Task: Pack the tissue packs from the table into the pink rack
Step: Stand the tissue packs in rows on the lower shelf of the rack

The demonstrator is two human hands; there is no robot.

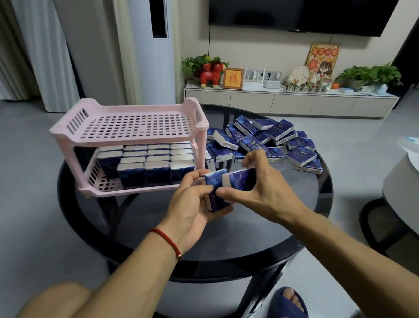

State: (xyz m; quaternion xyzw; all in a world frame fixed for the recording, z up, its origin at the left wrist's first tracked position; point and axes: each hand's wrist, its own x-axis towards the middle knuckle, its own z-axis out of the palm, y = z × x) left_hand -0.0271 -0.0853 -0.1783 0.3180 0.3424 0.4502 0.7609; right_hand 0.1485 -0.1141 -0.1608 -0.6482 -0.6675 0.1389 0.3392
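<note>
While held above the near middle of the round black glass table (254, 229), two blue tissue packs (228, 184) sitting between both hands, touching each other, just in front of the pink rack's lower shelf. Left hand (193, 207) cupped under and around the left pack, thumb across its face, fingers curled at the far edge; red cord bracelet (166, 242) on that wrist. Right hand (262, 192) gripping the right pack, thumb on the near side, fingers arched over the top.

Pink rack (130, 128) standing on the left part of the table, two tiers of slotted plastic. Top tier bare. Lower tier (104, 185) filled with rows of upright packs (153, 161), white ends up, with a gap at the front left corner.

Loose pile of packs (270, 141) lying to the right of the rack, at the far right of the table, overlapping at mixed angles.

Beyond the table, a low white cabinet (292, 102) carrying plants, a red toy horse (212, 73), a framed picture and small ornaments; dark television (305, 8) on the wall above. Bare knee at lower left, blue slipper (287, 307) at the bottom edge.
</note>
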